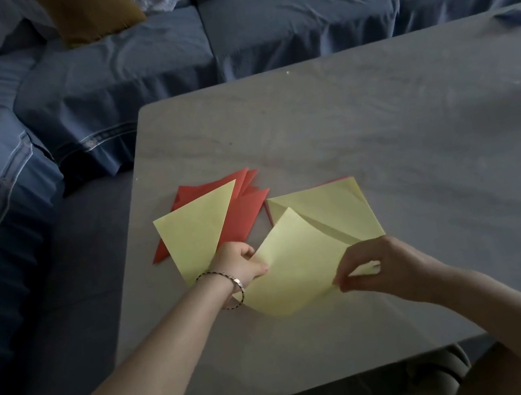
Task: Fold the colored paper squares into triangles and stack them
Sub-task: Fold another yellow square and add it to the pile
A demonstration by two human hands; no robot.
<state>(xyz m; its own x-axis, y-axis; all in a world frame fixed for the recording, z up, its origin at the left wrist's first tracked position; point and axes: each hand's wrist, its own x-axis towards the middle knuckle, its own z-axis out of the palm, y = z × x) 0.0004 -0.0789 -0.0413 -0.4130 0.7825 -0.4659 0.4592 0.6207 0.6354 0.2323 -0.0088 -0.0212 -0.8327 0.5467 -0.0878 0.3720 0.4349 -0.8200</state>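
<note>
Thin yellow paper square bowed limply over the grey table.
Left hand and right hand pinched its opposite sides with curled fingers; it looked light and floppy, best held by its corners.

Left of the sheet, the yellow triangle covers most of the red triangles. Far beyond the sheet, a small blue thing is too blurred to name.
</note>
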